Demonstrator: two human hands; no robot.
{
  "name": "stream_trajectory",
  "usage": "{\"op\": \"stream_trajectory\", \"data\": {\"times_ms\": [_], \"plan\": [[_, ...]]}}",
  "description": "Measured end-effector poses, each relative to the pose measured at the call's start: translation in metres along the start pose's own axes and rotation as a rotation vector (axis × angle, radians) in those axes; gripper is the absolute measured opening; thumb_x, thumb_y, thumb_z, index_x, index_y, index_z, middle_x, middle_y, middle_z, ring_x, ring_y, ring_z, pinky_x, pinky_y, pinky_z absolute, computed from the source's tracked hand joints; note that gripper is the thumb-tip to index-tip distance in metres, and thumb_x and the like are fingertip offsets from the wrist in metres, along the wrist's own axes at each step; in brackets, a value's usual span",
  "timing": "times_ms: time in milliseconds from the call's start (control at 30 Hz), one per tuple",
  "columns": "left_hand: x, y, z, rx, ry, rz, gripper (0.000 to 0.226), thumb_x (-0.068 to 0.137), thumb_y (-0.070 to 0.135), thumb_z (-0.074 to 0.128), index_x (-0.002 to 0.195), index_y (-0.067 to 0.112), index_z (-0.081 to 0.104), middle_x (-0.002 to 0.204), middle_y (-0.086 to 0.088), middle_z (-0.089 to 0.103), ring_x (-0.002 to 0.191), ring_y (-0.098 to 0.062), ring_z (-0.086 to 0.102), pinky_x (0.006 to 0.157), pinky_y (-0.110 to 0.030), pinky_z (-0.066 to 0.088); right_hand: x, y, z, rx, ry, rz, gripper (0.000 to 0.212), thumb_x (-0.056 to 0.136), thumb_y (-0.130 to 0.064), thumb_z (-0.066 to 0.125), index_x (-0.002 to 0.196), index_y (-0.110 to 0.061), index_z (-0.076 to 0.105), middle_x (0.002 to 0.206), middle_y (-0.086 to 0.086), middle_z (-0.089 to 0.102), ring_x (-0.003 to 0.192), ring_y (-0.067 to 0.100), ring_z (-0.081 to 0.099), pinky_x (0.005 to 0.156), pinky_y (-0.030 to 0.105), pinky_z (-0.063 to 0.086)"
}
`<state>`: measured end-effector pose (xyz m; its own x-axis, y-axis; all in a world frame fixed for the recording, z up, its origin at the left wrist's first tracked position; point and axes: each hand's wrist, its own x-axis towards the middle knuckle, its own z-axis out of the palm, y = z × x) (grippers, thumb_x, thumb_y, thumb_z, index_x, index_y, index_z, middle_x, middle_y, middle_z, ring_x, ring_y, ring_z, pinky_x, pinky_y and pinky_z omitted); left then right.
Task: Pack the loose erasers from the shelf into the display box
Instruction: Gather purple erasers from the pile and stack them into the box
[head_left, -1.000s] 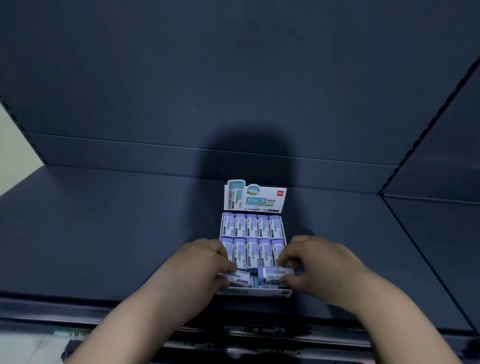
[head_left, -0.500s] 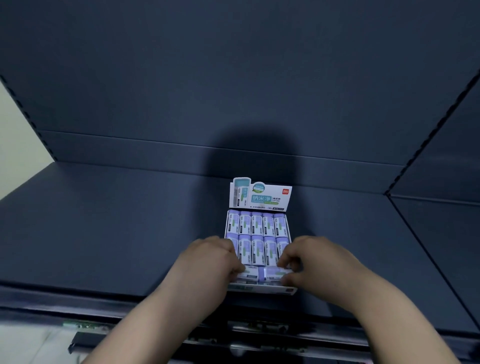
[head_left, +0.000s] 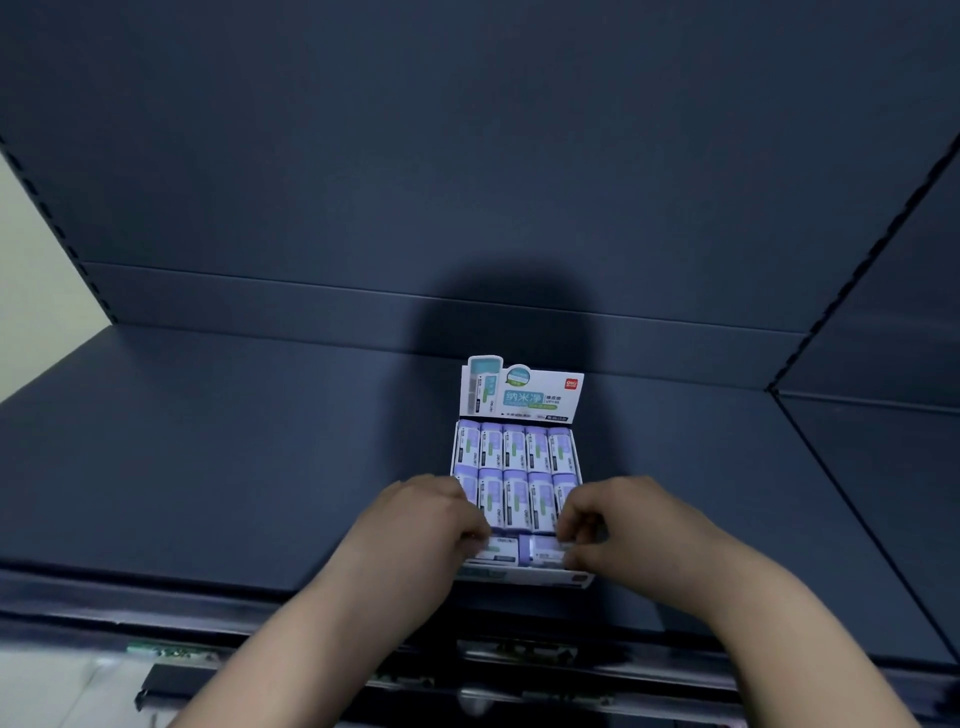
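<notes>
A white display box (head_left: 524, 576) with an upright printed header card (head_left: 521, 394) stands on the dark shelf near its front edge. Two rows of purple-and-white erasers (head_left: 515, 448) fill its back and middle. In the front row two erasers lie sideways. My left hand (head_left: 415, 525) pinches the left eraser (head_left: 501, 550) at the box's front left. My right hand (head_left: 631, 525) pinches the right eraser (head_left: 544, 550) at the front right. Both hands' fingertips curl over the erasers' outer ends and hide them.
The dark blue shelf (head_left: 234, 467) stretches wide to the left and right of the box, with a back panel (head_left: 467, 182) behind. A metal front rail (head_left: 509, 649) runs below the shelf edge. A second shelf section (head_left: 883, 467) joins at the right.
The two front erasers have sunk lower into the box's front row and lie closer together. Both hands have stayed at the box front, and the view has shifted slightly.
</notes>
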<state>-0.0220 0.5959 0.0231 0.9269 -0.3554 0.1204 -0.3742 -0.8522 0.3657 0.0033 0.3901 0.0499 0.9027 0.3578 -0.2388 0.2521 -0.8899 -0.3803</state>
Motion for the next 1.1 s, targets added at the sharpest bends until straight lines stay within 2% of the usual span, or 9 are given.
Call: {"op": "stream_trajectory", "data": {"times_ms": [200,267,400,467,533,667,800,967,1100], "plan": [[0.003,-0.005,-0.003,-0.028,0.08,-0.157,0.032,0.095,0.034,0.047,0.126,0.031,0.052,0.11,0.009,0.055,0.105,-0.012,0.051,0.086,-0.022,0.039,0.004,0.005,-0.003,0.067,-0.006,0.014,0.015,0.076,-0.03,0.07,0.065,-0.036,0.062,0.067,-0.019,0.062,0.07,-0.003,0.058,0.072,0.021,0.05],[0.006,-0.009,-0.002,-0.048,0.089,-0.233,0.035,0.097,0.034,0.041,0.132,0.028,0.045,0.119,0.005,0.057,0.108,-0.016,0.053,0.087,-0.026,0.041,0.011,0.011,-0.003,0.12,0.126,0.059,0.003,0.081,-0.034,0.066,0.082,-0.035,0.064,0.071,-0.017,0.061,0.075,0.004,0.059,0.074,0.027,0.051],[0.018,-0.021,0.011,-0.152,-0.04,-0.315,0.031,0.1,0.032,0.033,0.116,0.017,0.054,0.11,-0.005,0.065,0.097,-0.022,0.058,0.083,-0.032,0.046,0.029,0.019,0.011,0.17,0.226,0.195,0.032,0.093,-0.035,0.05,0.122,-0.023,0.054,0.101,-0.002,0.065,0.097,0.02,0.059,0.08,0.028,0.045],[0.023,-0.024,0.016,-0.197,-0.061,-0.315,0.03,0.1,0.028,0.031,0.106,0.014,0.057,0.099,-0.005,0.066,0.087,-0.021,0.058,0.077,-0.031,0.045,0.034,0.02,0.021,0.192,0.216,0.206,0.027,0.095,-0.03,0.044,0.111,-0.015,0.06,0.105,0.005,0.067,0.096,0.024,0.059,0.079,0.03,0.047],[0.027,-0.026,0.018,-0.217,-0.052,-0.319,0.031,0.1,0.025,0.03,0.1,0.011,0.058,0.096,-0.006,0.066,0.084,-0.022,0.057,0.073,-0.029,0.043,0.036,0.021,0.026,0.206,0.229,0.214,0.026,0.096,-0.026,0.041,0.092,-0.009,0.061,0.089,0.006,0.066,0.083,0.024,0.058,0.067,0.028,0.044],[0.03,-0.027,0.019,-0.256,-0.039,-0.294,0.034,0.101,0.027,0.03,0.111,0.016,0.06,0.103,-0.003,0.067,0.091,-0.021,0.058,0.08,-0.03,0.045,0.035,0.021,0.028,0.175,0.259,0.225,0.029,0.097,-0.021,0.037,0.073,-0.012,0.05,0.074,0.004,0.057,0.069,0.021,0.049,0.056,0.028,0.027],[0.032,-0.026,0.021,-0.197,-0.031,-0.258,0.035,0.101,0.026,0.028,0.111,0.011,0.059,0.102,-0.007,0.067,0.089,-0.023,0.059,0.079,-0.032,0.043,0.034,0.019,0.029,0.122,0.26,0.247,0.025,0.098,-0.02,0.035,0.077,-0.013,0.047,0.081,0.009,0.059,0.069,0.022,0.048,0.056,0.026,0.025],[0.028,-0.025,0.025,-0.161,-0.024,-0.25,0.033,0.101,0.024,0.03,0.113,0.01,0.058,0.095,-0.009,0.067,0.082,-0.024,0.059,0.07,-0.027,0.041,0.029,0.014,0.03,0.109,0.255,0.291,0.028,0.098,-0.022,0.034,0.104,-0.008,0.058,0.098,0.014,0.064,0.082,0.027,0.054,0.069,0.026,0.035],[0.026,-0.026,0.029,-0.177,-0.011,-0.244,0.033,0.101,0.024,0.028,0.105,0.009,0.057,0.088,-0.01,0.066,0.077,-0.024,0.059,0.068,-0.031,0.043,0.029,0.015,0.034,0.119,0.264,0.365,0.026,0.097,-0.023,0.035,0.077,-0.021,0.052,0.086,0.01,0.062,0.074,0.027,0.053,0.065,0.025,0.037]]}}
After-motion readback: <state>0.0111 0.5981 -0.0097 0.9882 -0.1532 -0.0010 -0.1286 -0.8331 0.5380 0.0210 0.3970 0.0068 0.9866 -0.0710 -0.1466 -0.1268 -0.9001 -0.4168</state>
